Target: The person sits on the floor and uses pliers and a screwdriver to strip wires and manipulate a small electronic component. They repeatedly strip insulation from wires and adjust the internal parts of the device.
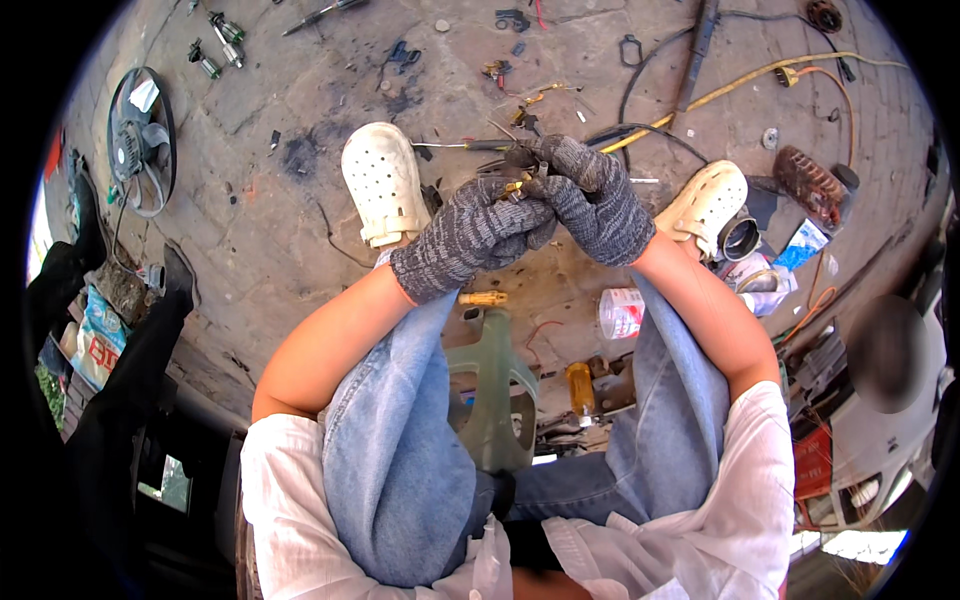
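Observation:
Both hands wear grey knitted gloves and meet above the floor, between two cream clogs [383, 178]. My left hand [478, 232] is closed, its fingertips pinching a small dark metal part with a brass-coloured piece [515, 187]. From the other side my right hand [598, 195] closes on the same part, thumb and fingers curled in. Gloves cover most of it, so its exact kind cannot be made out. Just beyond the hands, a yellow cable [640, 133] and a dark cable run along the floor.
A fan [140, 145] lies at the left, near another person's dark-clad legs [130, 370]. A clear plastic jar [622, 313] and a bottle of amber liquid [581, 390] are near my right knee. Rusty finned metal [808, 182] lies right; shock-absorber-like parts [226, 35] lie far left.

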The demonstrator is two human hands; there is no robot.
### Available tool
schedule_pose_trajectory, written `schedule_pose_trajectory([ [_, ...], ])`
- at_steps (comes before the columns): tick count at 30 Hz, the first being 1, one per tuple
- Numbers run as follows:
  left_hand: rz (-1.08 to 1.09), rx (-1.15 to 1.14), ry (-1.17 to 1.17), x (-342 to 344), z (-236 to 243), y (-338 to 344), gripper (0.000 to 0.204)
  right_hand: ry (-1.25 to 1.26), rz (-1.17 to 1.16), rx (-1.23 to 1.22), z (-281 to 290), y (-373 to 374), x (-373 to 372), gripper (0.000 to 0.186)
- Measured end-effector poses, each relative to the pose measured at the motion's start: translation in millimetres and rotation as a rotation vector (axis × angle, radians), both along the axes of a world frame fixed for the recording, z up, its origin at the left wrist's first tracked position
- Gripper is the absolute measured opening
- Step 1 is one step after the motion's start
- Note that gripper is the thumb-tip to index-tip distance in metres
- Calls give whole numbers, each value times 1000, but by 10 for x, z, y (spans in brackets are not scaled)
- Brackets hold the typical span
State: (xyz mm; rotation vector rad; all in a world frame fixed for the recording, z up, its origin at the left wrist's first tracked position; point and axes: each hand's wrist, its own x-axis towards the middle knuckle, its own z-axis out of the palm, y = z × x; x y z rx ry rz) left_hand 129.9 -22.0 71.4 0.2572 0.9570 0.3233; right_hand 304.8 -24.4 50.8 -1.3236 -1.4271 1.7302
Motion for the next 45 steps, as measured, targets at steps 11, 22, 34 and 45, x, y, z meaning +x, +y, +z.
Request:
schedule_pose_trajectory([
  [11, -98, -47, -157, -105, 109, 76, 51, 336, 83, -705, 216, 136, 128, 35],
  [22, -284, 326, 288, 31, -260, -13, 28, 303, -201, -591, -205, 172, 320, 72],
  [34, -1, -149, 82, -250, -683, -62, 26, -258, -190, -349, -169, 274, 399, 33],
  [45, -146, -55, -53, -170, -368, 55, 26, -277, -86, -50, -270, 19, 130, 28],
])
